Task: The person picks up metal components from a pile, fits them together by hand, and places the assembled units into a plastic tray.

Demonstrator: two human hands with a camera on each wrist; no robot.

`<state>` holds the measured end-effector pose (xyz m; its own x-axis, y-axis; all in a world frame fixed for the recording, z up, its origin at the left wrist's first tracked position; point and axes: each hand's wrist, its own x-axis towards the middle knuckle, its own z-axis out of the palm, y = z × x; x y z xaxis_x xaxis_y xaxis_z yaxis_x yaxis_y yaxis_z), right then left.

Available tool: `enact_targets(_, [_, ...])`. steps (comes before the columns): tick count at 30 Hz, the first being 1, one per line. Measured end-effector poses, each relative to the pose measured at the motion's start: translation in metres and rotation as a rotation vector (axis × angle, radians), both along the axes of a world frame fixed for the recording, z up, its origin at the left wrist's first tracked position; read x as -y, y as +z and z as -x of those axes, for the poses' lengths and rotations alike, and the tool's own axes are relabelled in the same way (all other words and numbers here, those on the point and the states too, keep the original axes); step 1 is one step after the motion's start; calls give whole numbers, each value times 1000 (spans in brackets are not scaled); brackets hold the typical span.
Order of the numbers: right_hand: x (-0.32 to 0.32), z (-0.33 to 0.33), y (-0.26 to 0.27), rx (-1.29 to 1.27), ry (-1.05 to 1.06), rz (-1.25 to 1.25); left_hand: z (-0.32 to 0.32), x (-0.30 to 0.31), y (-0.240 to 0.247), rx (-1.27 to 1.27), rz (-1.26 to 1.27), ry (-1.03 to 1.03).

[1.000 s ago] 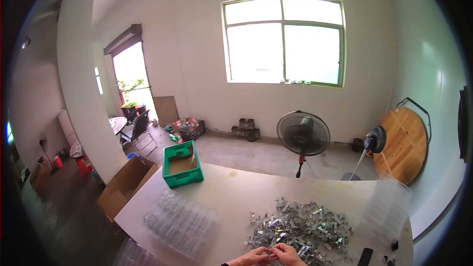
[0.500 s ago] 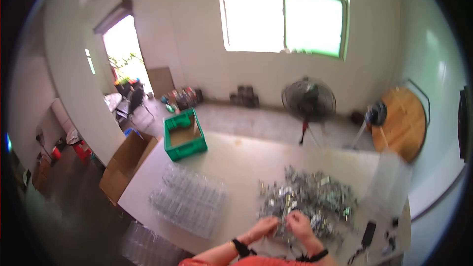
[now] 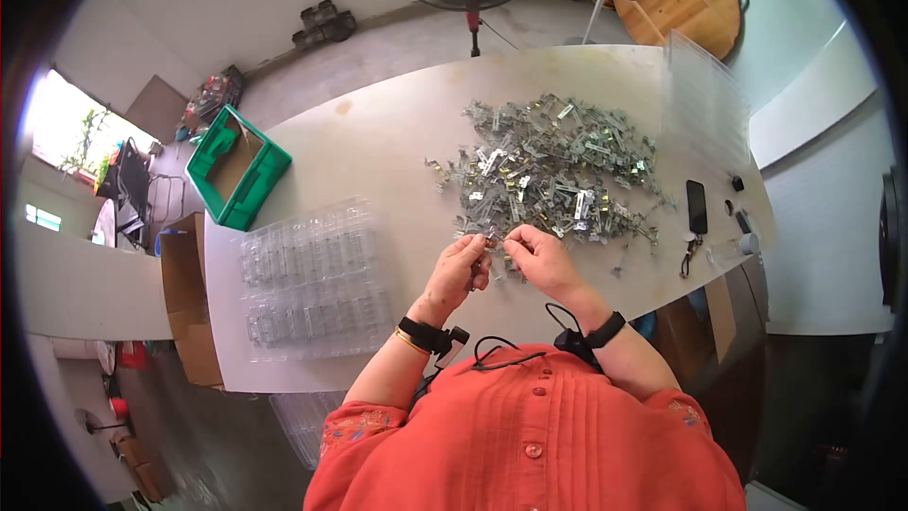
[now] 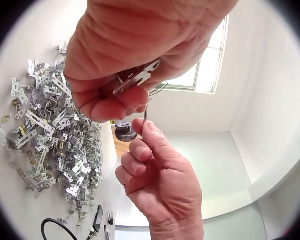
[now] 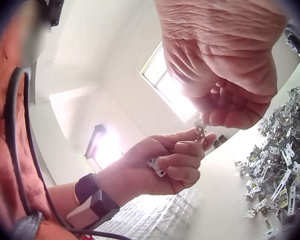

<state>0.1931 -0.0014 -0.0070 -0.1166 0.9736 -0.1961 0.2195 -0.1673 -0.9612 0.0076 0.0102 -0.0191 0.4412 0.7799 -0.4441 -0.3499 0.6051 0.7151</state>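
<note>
In the head view my left hand (image 3: 454, 273) and right hand (image 3: 544, 260) meet fingertip to fingertip at the near edge of a heap of small metal brackets (image 3: 558, 166). A slotted metal bracket (image 4: 135, 82) lies in the curled fingers of my left hand. Between that hand's thumb and index finger shows another small metal bracket (image 5: 199, 132), close to the right fingertips. My right thumb and index finger pinch a thin metal piece (image 4: 145, 114), seen edge-on in the left wrist view. What the right palm contains is hidden.
Clear plastic trays (image 3: 312, 274) lie on the table left of my hands, and a green crate (image 3: 248, 191) stands behind them. More clear trays (image 3: 705, 95) stand far right. A phone (image 3: 696, 206) lies at the right. An open cardboard box (image 3: 184, 298) abuts the left side.
The head view has tilted downward, bringing the red shirt and both forearms into sight. Both hands stay together at the heap's near edge, fingertips still around small metal parts.
</note>
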Motion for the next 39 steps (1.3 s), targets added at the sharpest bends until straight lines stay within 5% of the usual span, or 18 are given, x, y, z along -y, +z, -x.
enact_targets(24, [-30, -78, 16, 262, 270, -281, -79, 9, 0, -487, -307, 135])
enact_targets(34, [-26, -72, -2, -161, 292, 279, -75, 15, -17, -708, -589, 59])
enact_targets(39, [-18, -49, -3, 26, 295, 119, -50, 19, -7, -923, -735, -77])
